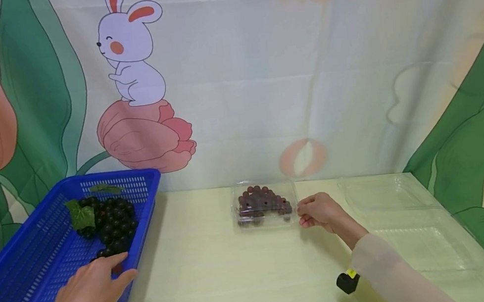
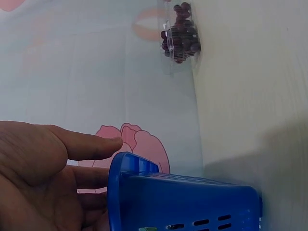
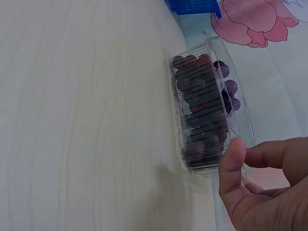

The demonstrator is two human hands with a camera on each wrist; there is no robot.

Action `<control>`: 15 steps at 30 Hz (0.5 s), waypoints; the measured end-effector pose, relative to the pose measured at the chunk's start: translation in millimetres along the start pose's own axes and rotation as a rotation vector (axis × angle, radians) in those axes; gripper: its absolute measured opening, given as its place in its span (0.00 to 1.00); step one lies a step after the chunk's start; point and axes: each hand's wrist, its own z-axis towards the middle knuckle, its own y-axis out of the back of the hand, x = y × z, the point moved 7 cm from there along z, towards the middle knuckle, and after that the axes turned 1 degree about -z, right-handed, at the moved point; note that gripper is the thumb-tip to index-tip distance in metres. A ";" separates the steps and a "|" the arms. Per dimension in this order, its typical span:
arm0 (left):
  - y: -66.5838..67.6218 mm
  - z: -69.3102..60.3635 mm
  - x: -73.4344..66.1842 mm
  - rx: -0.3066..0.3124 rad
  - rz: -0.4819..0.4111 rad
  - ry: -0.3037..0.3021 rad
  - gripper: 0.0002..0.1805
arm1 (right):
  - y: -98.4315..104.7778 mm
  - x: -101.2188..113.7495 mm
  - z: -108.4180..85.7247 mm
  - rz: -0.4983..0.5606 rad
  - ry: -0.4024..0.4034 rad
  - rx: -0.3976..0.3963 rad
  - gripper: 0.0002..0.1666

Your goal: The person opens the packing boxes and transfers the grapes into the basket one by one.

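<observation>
Clear plastic box (image 1: pixel 266 224) of dark-red round grapes (image 1: pixel 258 201) sits on the pale table (image 1: pixel 220 278), its edge apparently pinched by the right hand (image 1: pixel 322 211); the left hand (image 1: pixel 88 288) (thumb and forefinger spread) is at the blue perforated basket (image 1: pixel 143 219). Positioning seems underway; a gentle release would suit next.

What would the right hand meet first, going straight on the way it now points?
Most likely the clear container of dark red grapes; the right hand is right at its edge, though depth leaves actual contact unclear.
</observation>
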 end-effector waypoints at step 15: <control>8.5 -5.5 -12.9 -0.069 0.060 0.029 0.42 | -1.6 3.4 -1.9 -0.007 -0.008 0.004 0.21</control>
